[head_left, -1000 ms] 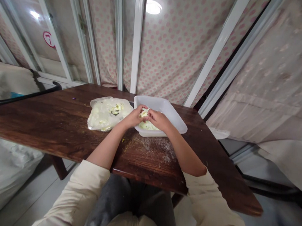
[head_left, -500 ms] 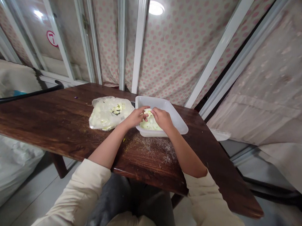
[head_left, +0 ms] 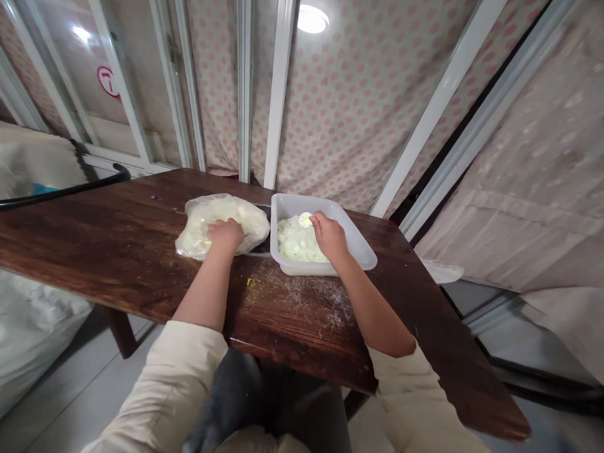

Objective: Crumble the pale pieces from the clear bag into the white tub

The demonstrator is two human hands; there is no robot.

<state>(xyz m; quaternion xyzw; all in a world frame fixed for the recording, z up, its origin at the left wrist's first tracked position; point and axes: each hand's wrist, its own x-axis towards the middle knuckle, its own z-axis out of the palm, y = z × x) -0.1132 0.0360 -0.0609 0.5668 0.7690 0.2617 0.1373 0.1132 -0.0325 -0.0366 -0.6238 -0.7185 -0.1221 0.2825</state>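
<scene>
My left hand (head_left: 226,235) rests over the mouth of a clear plastic bag (head_left: 195,241) full of pale yellow-white pieces. Its fingers look apart, though their tips are partly hidden among the pieces. Between the thumb and fingers of my right hand (head_left: 331,237) is a small white flower head (head_left: 305,220) with a yellowish centre. That hand is closed on it, over a white plastic tub (head_left: 357,241). Whitish, petal-like pieces (head_left: 300,243) cover the left part of the tub's floor.
The dark wooden table (head_left: 147,250) carries crumbs and pale dust (head_left: 310,296) near its front edge. A dark flat thing (head_left: 263,246) lies between bag and tub. Behind stand framed glass panels with a dotted curtain (head_left: 337,118). A white sack (head_left: 29,338) is at the left.
My left hand has left the tub and moved left to the bag. My right hand stays over the tub, and the flower head in its fingers now shows clearly.
</scene>
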